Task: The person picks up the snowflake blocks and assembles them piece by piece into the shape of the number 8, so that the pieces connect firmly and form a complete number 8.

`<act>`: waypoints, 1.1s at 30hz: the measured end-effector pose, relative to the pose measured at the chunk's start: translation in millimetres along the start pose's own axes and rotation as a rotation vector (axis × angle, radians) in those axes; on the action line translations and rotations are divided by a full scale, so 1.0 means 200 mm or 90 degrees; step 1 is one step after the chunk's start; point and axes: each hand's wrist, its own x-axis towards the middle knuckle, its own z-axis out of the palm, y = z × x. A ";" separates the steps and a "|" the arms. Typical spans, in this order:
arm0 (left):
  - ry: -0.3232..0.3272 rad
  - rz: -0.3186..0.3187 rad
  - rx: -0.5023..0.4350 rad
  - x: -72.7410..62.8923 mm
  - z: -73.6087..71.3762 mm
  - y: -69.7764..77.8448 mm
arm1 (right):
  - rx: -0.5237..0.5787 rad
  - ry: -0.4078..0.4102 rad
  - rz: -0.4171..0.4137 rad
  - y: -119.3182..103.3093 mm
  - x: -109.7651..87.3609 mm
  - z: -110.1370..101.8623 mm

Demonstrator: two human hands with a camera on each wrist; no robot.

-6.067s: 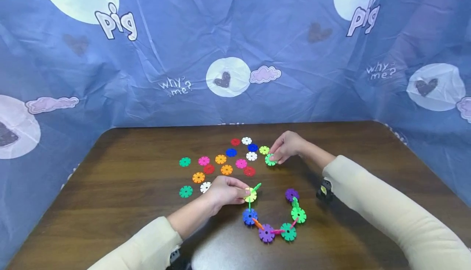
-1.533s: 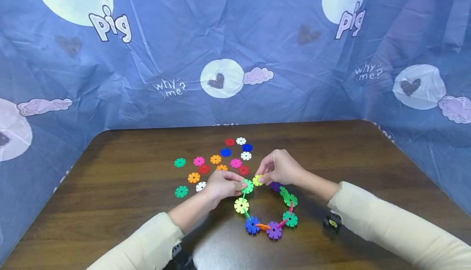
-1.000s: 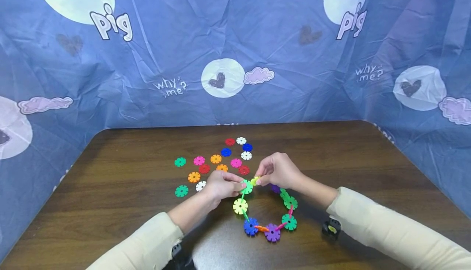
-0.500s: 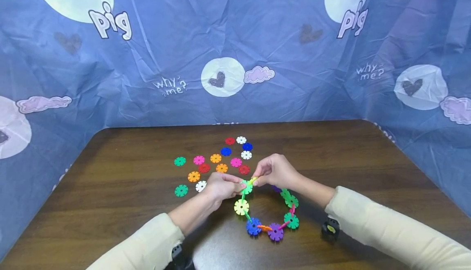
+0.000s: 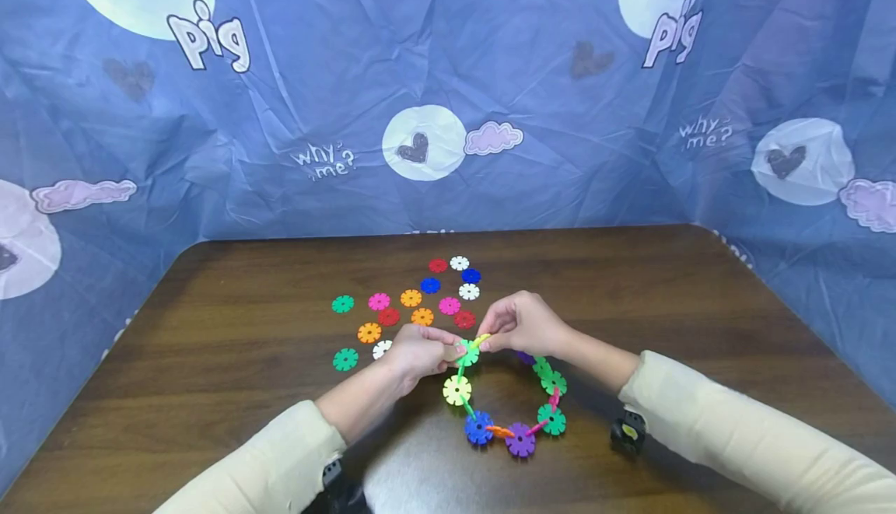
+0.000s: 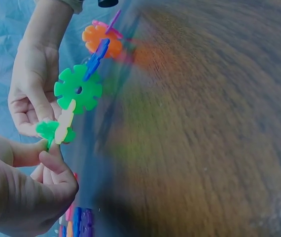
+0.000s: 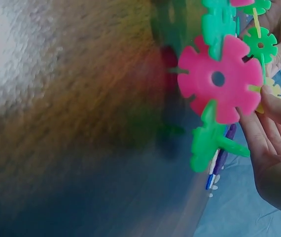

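Observation:
My left hand (image 5: 418, 357) pinches a light-green notched plastic disc (image 5: 468, 354) at the upper left end of a chain of linked discs. Opposite it, my right hand (image 5: 528, 326) pinches a yellow-green disc (image 5: 481, 341), turned edge-on, against the light-green disc's rim. Whether its slot is fully seated cannot be told. The chain curves toward me through a pale yellow disc (image 5: 457, 390), a blue disc (image 5: 479, 427), a purple disc (image 5: 520, 440) and a teal disc (image 5: 551, 420). Its other end, a purple disc (image 5: 525, 358), is partly hidden beneath my right hand.
Loose discs lie scattered beyond my left hand, among them an orange disc (image 5: 369, 333), a white disc (image 5: 469, 291) and a teal disc (image 5: 345, 359). The brown table (image 5: 231, 327) meets a blue printed cloth (image 5: 294, 94) at its far edge.
Earlier, my right hand was at the light-green disc on the table; that disc now sits on the chain. The yellow-green disc has left the table and turned from face-on to edge-on.

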 end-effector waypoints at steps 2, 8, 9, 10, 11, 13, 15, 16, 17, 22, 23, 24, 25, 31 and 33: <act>-0.003 -0.001 -0.001 0.00 0.00 0.00 | 0.004 -0.004 0.003 0.00 0.00 0.00; -0.009 -0.002 0.004 0.00 -0.01 0.00 | 0.004 -0.014 0.002 -0.01 0.00 -0.01; -0.010 -0.004 0.005 0.00 -0.01 0.00 | 0.004 -0.016 0.002 -0.01 0.00 -0.01; -0.010 -0.006 0.006 0.00 -0.01 0.00 | 0.006 -0.018 0.002 -0.01 0.00 -0.01; -0.011 -0.008 0.007 0.00 -0.01 0.00 | 0.007 -0.019 0.003 -0.01 0.00 -0.01; -0.013 -0.010 0.007 0.00 -0.01 0.00 | 0.011 -0.022 0.006 -0.01 0.01 0.00; -0.016 -0.012 0.007 0.00 -0.01 0.00 | 0.015 -0.023 0.010 -0.01 0.01 0.00; -0.018 -0.011 0.007 0.00 -0.01 0.00 | 0.016 -0.025 0.012 -0.01 0.01 0.00; -0.019 -0.011 0.005 0.00 -0.01 0.00 | 0.018 -0.025 0.013 -0.01 0.01 0.00; -0.022 -0.008 0.003 0.00 -0.01 -0.01 | 0.025 -0.031 0.015 -0.01 0.00 0.00; -0.022 -0.006 0.002 0.00 -0.01 -0.01 | 0.026 -0.032 0.015 -0.01 0.00 0.00; -0.022 -0.005 0.002 0.00 -0.01 -0.01 | 0.026 -0.033 0.016 -0.01 0.00 0.00; -0.021 -0.002 0.002 0.00 -0.01 -0.01 | 0.026 -0.033 0.016 -0.01 0.00 0.00; -0.014 0.001 0.002 -0.01 -0.01 -0.01 | 0.036 -0.037 0.023 -0.01 0.00 0.00; -0.013 0.001 0.003 -0.01 -0.01 -0.01 | 0.038 -0.037 0.025 -0.01 0.00 0.00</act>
